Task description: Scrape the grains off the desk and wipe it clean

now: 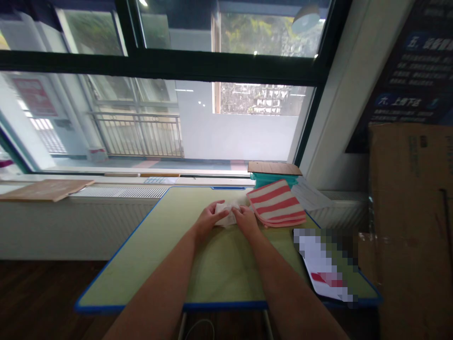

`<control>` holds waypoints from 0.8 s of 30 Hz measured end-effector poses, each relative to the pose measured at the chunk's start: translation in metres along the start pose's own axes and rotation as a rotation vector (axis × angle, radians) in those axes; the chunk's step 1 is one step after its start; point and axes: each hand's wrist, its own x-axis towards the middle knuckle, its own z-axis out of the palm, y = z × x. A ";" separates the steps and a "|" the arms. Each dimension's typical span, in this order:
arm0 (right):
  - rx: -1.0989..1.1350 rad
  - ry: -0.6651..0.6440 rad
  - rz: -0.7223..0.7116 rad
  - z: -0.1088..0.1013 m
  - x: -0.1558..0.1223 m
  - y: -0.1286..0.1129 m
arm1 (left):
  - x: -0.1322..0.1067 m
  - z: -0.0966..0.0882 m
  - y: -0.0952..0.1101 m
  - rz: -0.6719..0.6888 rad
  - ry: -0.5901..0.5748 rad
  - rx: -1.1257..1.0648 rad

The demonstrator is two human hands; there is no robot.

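Observation:
Both hands are above the far half of the green desk [166,250]. Between them is a small, white, crumpled tissue [229,218]; it looks soft and slightly see-through. My left hand [208,218] grips its left side, with the thumb lying across the front. On the other side, my right hand [246,219] pinches it with the thumb on top. The fingers behind the tissue are partly hidden. Just beyond my right hand lies a folded red-and-white striped cloth [278,204], apart from what I hold.
A teal box [274,179] with a cardboard piece on top stands behind the cloth. Papers [313,194] lie beside it. At the desk's right edge is a flat, partly blurred-out item [318,264]. A large cardboard box [414,226] stands right; a window and radiator [88,226] are ahead.

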 end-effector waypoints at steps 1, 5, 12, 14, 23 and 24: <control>-0.015 0.004 0.006 0.000 0.000 0.000 | 0.000 0.001 0.000 0.003 0.005 0.004; -0.062 0.039 -0.003 -0.004 -0.001 -0.006 | 0.004 -0.003 -0.002 0.030 0.118 0.007; -0.530 0.461 0.063 -0.019 -0.010 -0.002 | 0.017 -0.019 -0.003 0.090 0.415 -0.057; -0.642 0.363 0.142 -0.024 -0.013 0.000 | 0.018 -0.020 -0.002 0.093 0.463 -0.072; -0.149 0.366 0.126 -0.032 -0.005 -0.027 | 0.019 -0.025 -0.001 0.111 0.629 -0.014; -0.025 0.430 0.102 -0.032 -0.005 -0.031 | 0.017 -0.026 -0.003 0.116 0.648 0.019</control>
